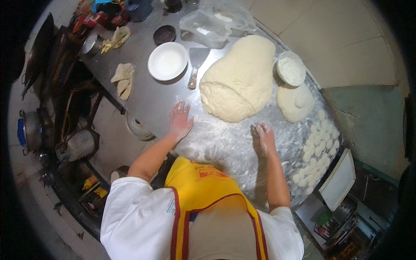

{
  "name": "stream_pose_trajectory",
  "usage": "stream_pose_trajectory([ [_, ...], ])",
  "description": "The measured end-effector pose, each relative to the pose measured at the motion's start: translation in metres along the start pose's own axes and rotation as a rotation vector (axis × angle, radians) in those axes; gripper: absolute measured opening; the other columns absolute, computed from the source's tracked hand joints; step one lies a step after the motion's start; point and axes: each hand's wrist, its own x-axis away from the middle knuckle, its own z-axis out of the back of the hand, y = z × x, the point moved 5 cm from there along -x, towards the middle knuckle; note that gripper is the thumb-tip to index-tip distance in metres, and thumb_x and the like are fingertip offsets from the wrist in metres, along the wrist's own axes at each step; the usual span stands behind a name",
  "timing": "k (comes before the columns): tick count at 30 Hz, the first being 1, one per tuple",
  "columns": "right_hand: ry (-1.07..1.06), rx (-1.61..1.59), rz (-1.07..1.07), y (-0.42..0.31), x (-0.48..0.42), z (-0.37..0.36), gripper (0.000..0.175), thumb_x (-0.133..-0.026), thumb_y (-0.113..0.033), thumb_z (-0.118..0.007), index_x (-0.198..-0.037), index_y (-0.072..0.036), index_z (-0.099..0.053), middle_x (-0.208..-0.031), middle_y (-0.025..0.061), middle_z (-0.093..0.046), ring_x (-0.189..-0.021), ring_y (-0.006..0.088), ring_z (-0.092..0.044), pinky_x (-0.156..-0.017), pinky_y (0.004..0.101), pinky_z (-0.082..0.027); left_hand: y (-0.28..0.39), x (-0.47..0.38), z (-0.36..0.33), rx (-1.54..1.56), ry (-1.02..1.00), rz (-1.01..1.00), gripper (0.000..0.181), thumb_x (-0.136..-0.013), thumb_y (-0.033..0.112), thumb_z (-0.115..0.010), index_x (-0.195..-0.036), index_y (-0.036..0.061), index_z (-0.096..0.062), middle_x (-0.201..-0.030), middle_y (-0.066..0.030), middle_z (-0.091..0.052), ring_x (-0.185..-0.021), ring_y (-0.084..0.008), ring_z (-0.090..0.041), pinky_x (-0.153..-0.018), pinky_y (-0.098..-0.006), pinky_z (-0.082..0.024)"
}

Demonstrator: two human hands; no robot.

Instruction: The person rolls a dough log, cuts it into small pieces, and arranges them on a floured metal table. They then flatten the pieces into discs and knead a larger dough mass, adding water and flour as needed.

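Observation:
My left hand point(180, 119) is flat on the floured metal table point(214, 139), fingers apart and holding nothing. Flour covers the fingers of my right hand point(265, 135), which is over the table just below the dough; no object shows in it. Between and beyond both hands lies a large mass of dough point(240, 78), with a fold across its near part. A dough scraper point(196, 65) with a wooden handle rests against its left side. To the right, a smaller flat piece of dough point(294, 107) carries a small round lump on top.
A white bowl point(168, 61) stands left of the scraper. A bowl of flour point(291, 70) is at the right edge. Several small dough pieces point(320, 143) cover the right corner. A cloth point(123, 79) lies left; plastic bags point(208, 26) and a dark round container point(164, 35) stand farther back.

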Motion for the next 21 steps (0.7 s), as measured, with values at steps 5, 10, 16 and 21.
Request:
stream_pose_trajectory([
  [5,0.018,0.100,0.312,-0.104,-0.124,0.036,0.038,-0.097,-0.031,-0.055,-0.118,0.000,-0.064,-0.115,0.0226,-0.065,-0.108,0.0381,-0.060,-0.094,0.0432,-0.047,0.030,-0.033,0.018,0.252,0.099,-0.100,0.064,-0.087,0.022,-0.063,-0.142,-0.0020,-0.043,-0.151,-0.0238,-0.037,-0.142,-0.0386,-0.032,-0.119,-0.0503,-0.023],
  [10,0.185,0.466,0.400,-0.178,-0.279,0.043,0.052,-0.097,-0.041,-0.055,-0.132,-0.004,-0.057,-0.131,0.0246,-0.057,-0.123,0.0392,-0.053,-0.102,0.0449,-0.043,0.062,-0.132,0.037,0.446,0.286,-0.115,0.062,-0.091,0.023,-0.062,-0.142,-0.0042,-0.041,-0.149,-0.0260,-0.039,-0.140,-0.0402,-0.035,-0.118,-0.0470,-0.026],
  [16,0.228,0.694,0.193,-0.185,-0.328,0.032,0.074,-0.091,-0.060,-0.055,-0.141,-0.006,-0.051,-0.143,0.0259,-0.050,-0.132,0.0357,-0.049,-0.108,0.0443,-0.040,0.061,-0.229,0.015,0.762,0.167,0.238,0.059,-0.094,0.032,-0.064,-0.136,-0.0065,-0.050,-0.137,-0.0268,-0.054,-0.127,-0.0372,-0.053,-0.107,-0.0400,-0.042],
  [21,-0.223,0.354,0.159,-0.170,-0.283,0.004,0.074,-0.087,-0.059,-0.061,-0.133,-0.001,-0.058,-0.126,0.0231,-0.063,-0.118,0.0343,-0.059,-0.103,0.0405,-0.043,0.103,-0.262,0.017,1.393,-0.057,0.230,0.065,-0.094,0.041,-0.066,-0.137,-0.0053,-0.051,-0.126,-0.0153,-0.062,-0.121,-0.0224,-0.055,-0.105,-0.0350,-0.043],
])
